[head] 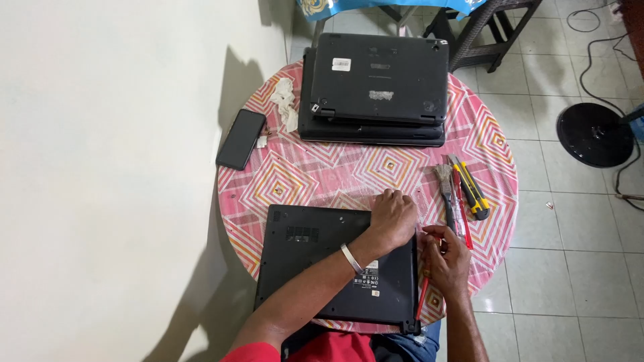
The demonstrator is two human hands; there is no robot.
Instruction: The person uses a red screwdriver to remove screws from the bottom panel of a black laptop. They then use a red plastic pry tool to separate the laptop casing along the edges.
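A black laptop (315,265) lies bottom-up on the near side of the round table (295,177). My left hand (392,214) rests fingers-down on the laptop's far right corner, a metal bangle on the wrist. My right hand (446,258) sits just off the laptop's right edge and grips a red-handled screwdriver (421,298), whose handle points toward me along that edge. What the tip touches is hidden by my fingers.
Two more black laptops (376,84) are stacked at the table's far side. A phone (240,139) and crumpled tissue (285,100) lie at the left. A brush (447,194), a red tool and a yellow utility knife (471,194) lie at the right. A fan base (594,134) stands on the tiled floor.
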